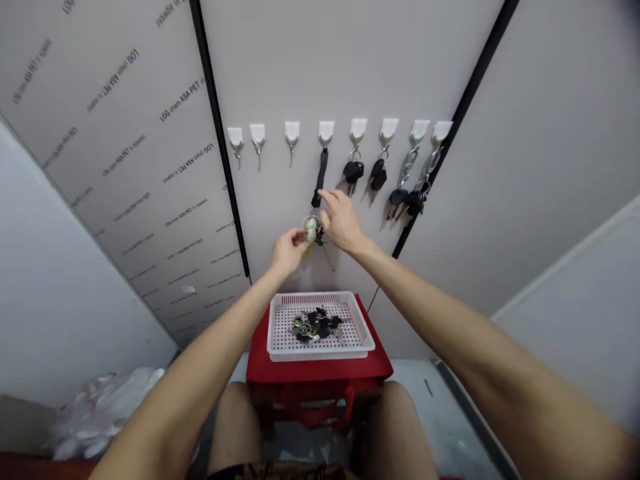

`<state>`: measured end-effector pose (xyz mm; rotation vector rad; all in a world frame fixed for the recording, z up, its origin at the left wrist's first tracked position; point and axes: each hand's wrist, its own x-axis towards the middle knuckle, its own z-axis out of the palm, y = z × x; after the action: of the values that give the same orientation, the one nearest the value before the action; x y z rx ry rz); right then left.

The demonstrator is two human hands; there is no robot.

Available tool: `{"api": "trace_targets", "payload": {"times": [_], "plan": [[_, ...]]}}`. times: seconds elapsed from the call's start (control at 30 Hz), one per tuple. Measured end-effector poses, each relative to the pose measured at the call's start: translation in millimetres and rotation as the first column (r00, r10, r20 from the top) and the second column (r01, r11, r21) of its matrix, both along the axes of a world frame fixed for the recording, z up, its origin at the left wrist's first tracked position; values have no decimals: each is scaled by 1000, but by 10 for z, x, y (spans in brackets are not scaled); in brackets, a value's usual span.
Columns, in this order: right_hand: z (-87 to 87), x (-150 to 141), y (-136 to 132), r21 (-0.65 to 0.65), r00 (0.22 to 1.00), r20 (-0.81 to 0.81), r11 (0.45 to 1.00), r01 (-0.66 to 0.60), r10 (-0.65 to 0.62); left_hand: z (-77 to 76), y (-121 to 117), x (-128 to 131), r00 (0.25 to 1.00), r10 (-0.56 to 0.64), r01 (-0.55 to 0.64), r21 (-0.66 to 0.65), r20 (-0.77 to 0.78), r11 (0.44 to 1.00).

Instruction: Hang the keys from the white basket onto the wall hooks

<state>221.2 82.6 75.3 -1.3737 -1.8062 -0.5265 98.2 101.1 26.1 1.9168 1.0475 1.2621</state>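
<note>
A black strap (321, 175) hangs from a white wall hook (326, 131), with a ring and a bunch of small dark keys (320, 235) at its lower end. My left hand (290, 250) pinches a pale green charm (311, 230) on that bunch from the left side. On the right, my right hand (343, 220) is at the strap's lower end, index finger against or just in front of it. Its thumb is apart from the index finger, and I see nothing between them. The other fingers are partly hidden.
More white hooks line the wall; those on the right carry black-headed keys (353, 171), and three on the left hang bare. Below, a white perforated basket (320, 357) with a pile of keys (317, 325) sits on a red cloth-covered stand (320, 371). Plastic bags (105, 407) lie at lower left.
</note>
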Motion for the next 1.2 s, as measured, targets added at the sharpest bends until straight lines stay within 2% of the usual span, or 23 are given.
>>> {"api": "trace_targets", "payload": {"times": [0.07,0.1,0.2,0.27,0.3,0.4,0.47,0.53,0.67,0.77,0.87,1.0,1.1,1.2], "plan": [[-366,44,-176,-128,996,44,989,-73,79,-358,-151,-131,996,3,-6,-38,-84,999],[-576,72,-275,-236,991,62,966,-101,118,-542,-228,-189,991,-4,-5,-71,-134,997],[-1190,160,-544,-566,991,14,818,-101,133,-1001,-432,-288,952,-59,12,-156,-301,988],[-1484,188,-664,-655,991,-57,744,-128,120,-1175,-526,-287,912,-123,50,-191,-390,980],[-1580,186,-702,-672,989,-92,726,-146,114,-1222,-557,-274,892,-150,70,-199,-426,978],[-1700,138,-736,-696,987,-152,704,-141,47,-1267,-590,-226,846,-190,113,-180,-498,977],[-1696,104,-714,-707,981,-195,695,-131,-13,-1272,-582,-203,841,-208,145,-162,-500,976],[-1669,91,-681,-693,952,-304,694,-195,-36,-1284,-570,-185,859,-245,187,-170,-450,968],[-1551,84,-639,-609,780,-625,650,-453,-41,-1285,-562,-115,926,-282,230,-218,-251,948],[-1354,52,-635,-525,647,-762,622,-580,-40,-1189,-543,-40,961,-260,230,-253,-91,940],[-1085,26,-641,-455,573,-819,650,-609,-35,-1007,-494,-20,969,-234,246,-310,73,918],[-765,33,-649,-417,561,-827,716,-560,-43,-740,-440,-131,937,-260,334,-371,234,866],[-600,14,-649,-442,615,-788,722,-532,-29,-574,-423,-244,918,-283,379,-407,278,831],[-455,-55,-640,-504,717,-697,699,-507,17,-399,-406,-309,920,-261,346,-294,293,891]]}}
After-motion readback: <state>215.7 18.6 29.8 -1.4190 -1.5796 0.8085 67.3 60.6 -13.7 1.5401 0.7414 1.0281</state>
